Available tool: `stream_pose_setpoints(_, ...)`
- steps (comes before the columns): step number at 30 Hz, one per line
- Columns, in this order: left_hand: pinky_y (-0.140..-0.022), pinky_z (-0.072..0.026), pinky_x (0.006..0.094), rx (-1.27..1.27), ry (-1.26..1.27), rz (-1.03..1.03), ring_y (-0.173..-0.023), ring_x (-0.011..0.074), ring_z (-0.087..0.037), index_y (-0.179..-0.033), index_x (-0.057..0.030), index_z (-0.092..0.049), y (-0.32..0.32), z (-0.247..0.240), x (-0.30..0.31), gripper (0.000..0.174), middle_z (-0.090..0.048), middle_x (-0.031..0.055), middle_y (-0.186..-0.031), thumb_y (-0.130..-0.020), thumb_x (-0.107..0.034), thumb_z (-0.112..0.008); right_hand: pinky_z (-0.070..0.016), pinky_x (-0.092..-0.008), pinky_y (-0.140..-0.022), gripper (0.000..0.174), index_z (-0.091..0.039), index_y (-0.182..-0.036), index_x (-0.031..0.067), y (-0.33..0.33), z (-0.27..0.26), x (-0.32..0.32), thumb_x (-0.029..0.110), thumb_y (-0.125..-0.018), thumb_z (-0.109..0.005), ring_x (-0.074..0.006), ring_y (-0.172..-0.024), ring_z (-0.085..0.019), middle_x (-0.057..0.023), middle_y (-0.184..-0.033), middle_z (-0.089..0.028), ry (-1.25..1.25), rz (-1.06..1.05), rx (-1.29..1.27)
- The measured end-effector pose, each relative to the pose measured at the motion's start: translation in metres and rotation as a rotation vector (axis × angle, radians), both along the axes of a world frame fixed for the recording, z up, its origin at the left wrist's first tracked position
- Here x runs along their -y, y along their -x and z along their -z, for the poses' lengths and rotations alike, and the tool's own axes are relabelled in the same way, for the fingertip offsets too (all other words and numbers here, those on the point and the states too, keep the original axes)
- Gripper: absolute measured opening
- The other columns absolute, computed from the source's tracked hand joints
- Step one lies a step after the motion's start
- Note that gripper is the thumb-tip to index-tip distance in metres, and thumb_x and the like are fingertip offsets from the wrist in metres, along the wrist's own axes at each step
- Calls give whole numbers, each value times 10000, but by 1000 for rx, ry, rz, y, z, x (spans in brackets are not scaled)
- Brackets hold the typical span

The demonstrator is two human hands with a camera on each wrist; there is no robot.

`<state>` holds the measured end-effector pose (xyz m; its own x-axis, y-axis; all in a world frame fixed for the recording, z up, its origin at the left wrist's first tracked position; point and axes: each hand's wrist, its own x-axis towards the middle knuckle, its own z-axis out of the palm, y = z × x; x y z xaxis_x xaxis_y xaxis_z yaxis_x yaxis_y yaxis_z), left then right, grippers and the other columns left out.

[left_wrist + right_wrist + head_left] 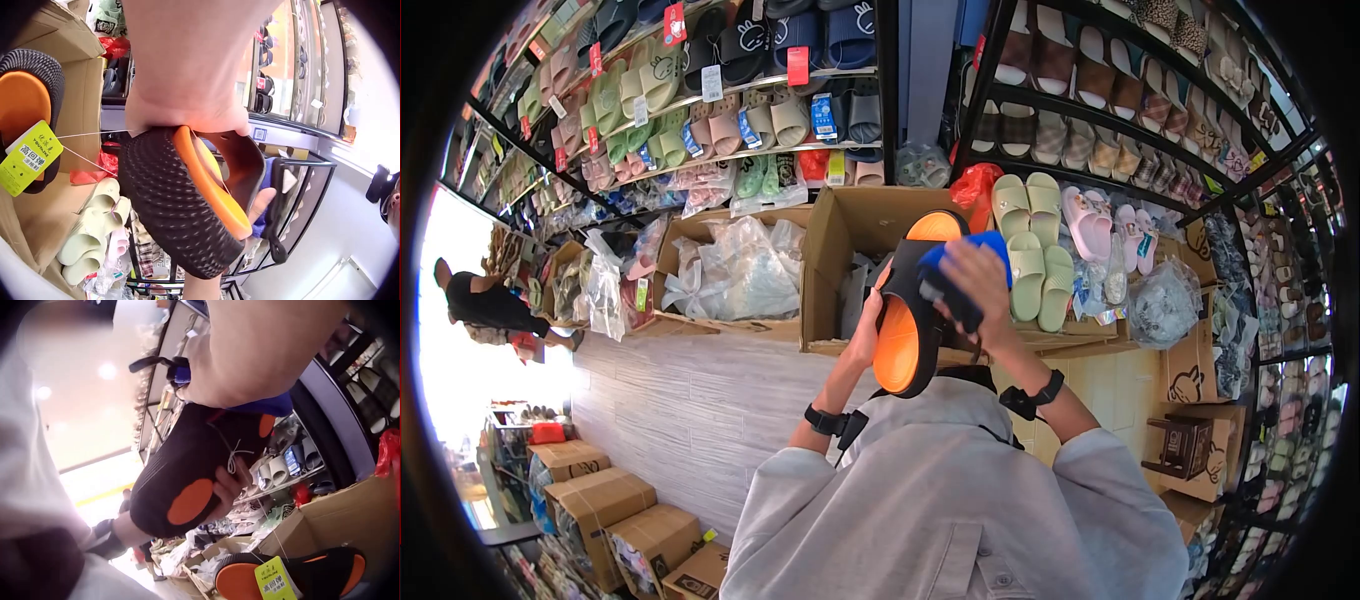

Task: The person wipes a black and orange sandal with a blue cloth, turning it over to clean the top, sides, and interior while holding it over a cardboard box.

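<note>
My left hand grips the side of a black slipper with an orange insole, tilted up over a cardboard box. In my right hand is a blue and black cloth-like pad, held against the slipper's strap. A black loop hangs from the pad in the left wrist view. The mate, a second black and orange slipper, dangles on a white string below the first, with a yellow-green tag on it. My right fingers are partly hidden in both wrist views.
Open cardboard boxes stand in front, one with plastic-wrapped goods. Pale green slippers and pink ones sit to the right. Racks of slippers rise behind. Closed boxes line the lower left, and another person stands far left.
</note>
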<state>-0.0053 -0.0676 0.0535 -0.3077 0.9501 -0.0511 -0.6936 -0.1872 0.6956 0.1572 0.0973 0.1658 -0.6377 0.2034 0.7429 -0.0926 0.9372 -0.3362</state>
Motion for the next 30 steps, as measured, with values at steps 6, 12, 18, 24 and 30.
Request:
stream_pose_setpoints(6,-1226,-474,462,180,41,91,-1464,298,-568,-1682,-99,-411,3,0,1,835,-540,132,-1633,-1127,-719,-340,-382,-550,-1233,567,-710,-1457,83,8,-7,25,273,-937,-834,-347,-1475,-578,-137,-1536,-660,34,80,17)
stream_pose_setpoints(12,-1212,-489,481,404,54,147,-1430,298,-599,-1665,-98,-439,4,5,7,878,-567,142,-1614,-1103,-765,-336,-371,-500,-1252,564,-694,-1486,151,-12,4,42,288,-943,-763,-272,-1494,-572,-81,-1567,-648,-174,-255,157)
stream_pose_setpoints(18,-1084,-594,455,309,78,29,-1348,270,-665,-1664,-108,-437,-4,-28,6,848,-600,114,-1576,-1111,-744,-348,-372,-516,-1254,604,-702,-1462,91,6,-5,-3,250,-902,-864,-337,-1465,-594,-147,-1540,-660,95,60,48)
stream_pose_setpoints(24,-1110,-582,467,457,-47,107,-1387,301,-638,-1644,-114,-470,-2,-25,8,869,-602,124,-1574,-1097,-775,-332,-373,-549,-1244,584,-684,-1485,103,3,-15,46,247,-932,-805,-323,-1495,-556,-107,-1584,-622,-30,-79,152)
stream_pose_setpoints(30,-1230,-471,511,416,42,69,-1426,328,-607,-1665,-101,-443,-2,-17,14,897,-551,148,-1630,-1094,-782,-324,-401,-490,-1238,554,-707,-1462,132,-11,-13,57,213,-914,-731,-268,-1466,-594,-75,-1544,-660,-292,-315,258)
